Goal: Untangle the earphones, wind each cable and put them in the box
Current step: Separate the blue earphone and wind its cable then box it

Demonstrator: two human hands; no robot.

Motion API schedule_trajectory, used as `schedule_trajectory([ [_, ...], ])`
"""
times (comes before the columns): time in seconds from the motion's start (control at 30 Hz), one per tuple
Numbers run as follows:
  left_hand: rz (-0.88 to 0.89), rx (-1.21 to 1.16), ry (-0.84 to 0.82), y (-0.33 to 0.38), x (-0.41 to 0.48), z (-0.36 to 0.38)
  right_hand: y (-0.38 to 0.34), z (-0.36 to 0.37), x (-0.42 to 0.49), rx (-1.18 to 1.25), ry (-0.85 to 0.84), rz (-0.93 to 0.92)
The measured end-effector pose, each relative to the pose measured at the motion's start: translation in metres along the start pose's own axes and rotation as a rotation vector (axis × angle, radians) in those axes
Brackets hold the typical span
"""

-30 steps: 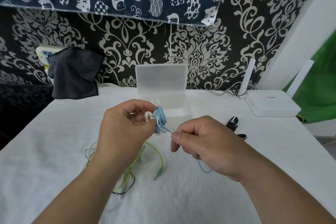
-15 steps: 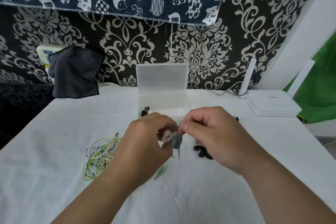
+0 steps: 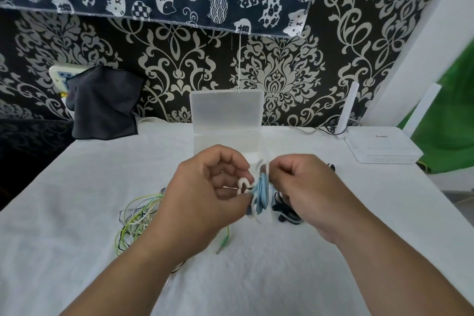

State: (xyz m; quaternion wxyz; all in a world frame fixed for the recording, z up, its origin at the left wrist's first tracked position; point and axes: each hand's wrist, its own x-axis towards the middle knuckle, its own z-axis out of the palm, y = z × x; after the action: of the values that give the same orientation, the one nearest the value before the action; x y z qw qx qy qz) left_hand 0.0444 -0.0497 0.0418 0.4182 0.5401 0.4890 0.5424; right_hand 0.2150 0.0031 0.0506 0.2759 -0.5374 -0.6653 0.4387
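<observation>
While aloft, blue earphones btwn hands

Your two bare forearms enter from the bottom edge of the frame and converge toward its centre. Your left hand sits just left of centre, its back toward the camera, fingers curled, thumb and fingertips pinching the blue earphone cable. Your right hand is just right of centre, fingers curled as well, gripping the same coil from the other side. The two hands are close together.
</observation>
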Motion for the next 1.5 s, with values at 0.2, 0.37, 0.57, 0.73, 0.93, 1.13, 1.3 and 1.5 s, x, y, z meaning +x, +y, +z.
schedule_trajectory([
  [0.2,0.0,-0.123,0.096,0.001,0.002,-0.003,0.005,0.01,0.0,0.052,-0.272,0.091],
  [0.37,0.038,0.003,0.235,-0.002,0.008,-0.009,0.003,0.008,-0.008,-0.021,-0.45,0.056],
  [0.57,0.045,0.279,0.271,-0.007,0.008,-0.014,-0.002,0.0,-0.009,-0.037,-0.401,-0.063],
  [0.73,0.204,0.578,0.258,-0.008,0.007,-0.014,-0.009,-0.007,-0.012,0.036,-0.399,-0.165],
  [0.93,0.243,0.656,0.04,-0.01,0.003,-0.009,-0.015,-0.007,-0.014,-0.068,-0.201,-0.288],
  [1.13,0.121,0.418,-0.05,-0.002,-0.001,-0.003,-0.006,-0.009,-0.004,-0.192,0.104,-0.28],
  [1.3,0.049,0.232,-0.081,0.004,-0.002,-0.002,0.0,-0.008,0.0,-0.105,0.095,-0.162],
  [1.5,0.006,-0.04,-0.022,0.002,0.001,-0.003,0.005,0.003,0.001,0.064,-0.087,0.056],
])
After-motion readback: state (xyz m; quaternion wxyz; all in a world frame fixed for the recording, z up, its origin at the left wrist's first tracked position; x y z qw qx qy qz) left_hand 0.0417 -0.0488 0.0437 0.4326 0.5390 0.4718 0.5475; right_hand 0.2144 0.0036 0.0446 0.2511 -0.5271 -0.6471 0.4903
